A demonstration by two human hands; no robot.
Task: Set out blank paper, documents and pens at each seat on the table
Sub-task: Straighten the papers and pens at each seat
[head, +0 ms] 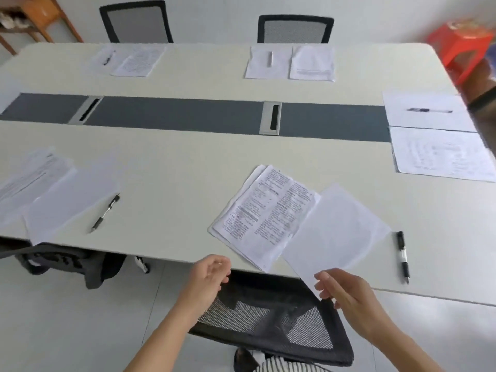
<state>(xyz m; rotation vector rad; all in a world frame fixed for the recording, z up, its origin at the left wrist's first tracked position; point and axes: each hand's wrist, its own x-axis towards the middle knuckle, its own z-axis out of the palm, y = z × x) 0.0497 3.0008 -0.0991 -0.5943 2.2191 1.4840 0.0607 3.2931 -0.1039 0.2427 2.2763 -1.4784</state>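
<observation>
Mesh chair [268, 318] before the table [171, 210]

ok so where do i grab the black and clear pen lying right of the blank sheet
Pinch the black and clear pen across its clear middle barrel, coming straight down from above. It lies flat on the white table, apart from the blank white paper sheet, its length running away from the near edge, so close on it from left and right.

Nothing can be read. The nearest document [264, 210] carries dense columns of printed text, every line too small and blurred to make out.
</observation>
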